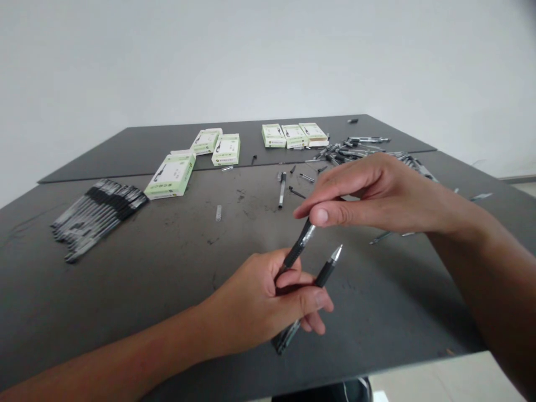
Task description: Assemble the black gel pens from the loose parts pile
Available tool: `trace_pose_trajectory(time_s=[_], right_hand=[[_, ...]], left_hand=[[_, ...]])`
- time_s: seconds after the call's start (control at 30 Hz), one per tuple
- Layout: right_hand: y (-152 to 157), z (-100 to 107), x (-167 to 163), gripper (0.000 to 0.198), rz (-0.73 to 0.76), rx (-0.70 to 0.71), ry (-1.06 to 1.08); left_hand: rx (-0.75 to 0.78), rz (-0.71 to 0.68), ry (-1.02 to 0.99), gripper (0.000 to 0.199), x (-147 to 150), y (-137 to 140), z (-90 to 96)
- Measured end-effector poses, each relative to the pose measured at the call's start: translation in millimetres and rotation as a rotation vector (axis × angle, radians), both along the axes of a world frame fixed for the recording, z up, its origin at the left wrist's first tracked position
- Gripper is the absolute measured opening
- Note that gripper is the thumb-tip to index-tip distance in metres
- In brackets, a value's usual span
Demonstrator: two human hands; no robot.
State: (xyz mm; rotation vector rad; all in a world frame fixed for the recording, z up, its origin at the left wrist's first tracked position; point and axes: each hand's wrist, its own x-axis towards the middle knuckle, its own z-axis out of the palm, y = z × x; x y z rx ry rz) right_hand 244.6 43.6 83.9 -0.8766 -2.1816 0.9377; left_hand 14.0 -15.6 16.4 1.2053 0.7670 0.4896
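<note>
My left hand (268, 304) is closed around gel pens, low over the near part of the table. One uncapped pen (329, 269) points up and right, its metal tip bare and its grip black. A second pen (295, 252) rises between thumb and forefinger, with a clear, shiny cap on its upper end. My right hand (368, 195) pinches that capped end between thumb and fingertips; the fingers hide its very top. Below my left palm stick out the rear ends of pens (287, 338); their number is hidden.
A neat row of capped pens (100, 215) lies at left. Green-and-white pen boxes (171, 174) stand farther back, with more boxes (293, 135) at the back middle. Behind my right hand spreads a heap of loose pens (355, 149). A single pen (282, 190) and small black caps (293, 169) lie mid-table.
</note>
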Motion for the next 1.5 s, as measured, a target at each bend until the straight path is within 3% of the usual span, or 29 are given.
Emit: trace_pose_trajectory(time_s=[0.4, 0.6, 0.7, 0.8, 0.97, 1.3, 1.5], right_hand=[[9, 5, 15, 0.032, -0.193, 0.036, -0.017], [45, -25, 30, 0.033, -0.342, 0.192, -0.217], [59, -42, 34, 0.034, -0.365, 0.233, -0.331], [63, -48, 36, 0.036, -0.421, 0.206, -0.344], [61, -43, 34, 0.034, -0.416, 0.097, -0.14], [64, -65, 14, 0.024, -0.302, -0.123, 0.093], [56, -66, 6, 0.02, -0.401, -0.157, 0.099]], left_hand=[[0.027, -0.008, 0.01, 0.04, 0, 1, -2.2], [0.087, -0.031, 0.07, 0.041, -3, 4, -6.8], [0.059, 0.048, 0.049, 0.041, -1, 6, -6.3], [0.023, 0.15, -0.008, 0.047, 2, 10, -4.0], [-0.007, 0.221, -0.021, 0.048, 2, 14, -2.9], [-0.105, 0.04, -0.131, 0.055, 1, 12, -2.7], [-0.114, 0.036, -0.239, 0.061, 2, 4, -8.7]])
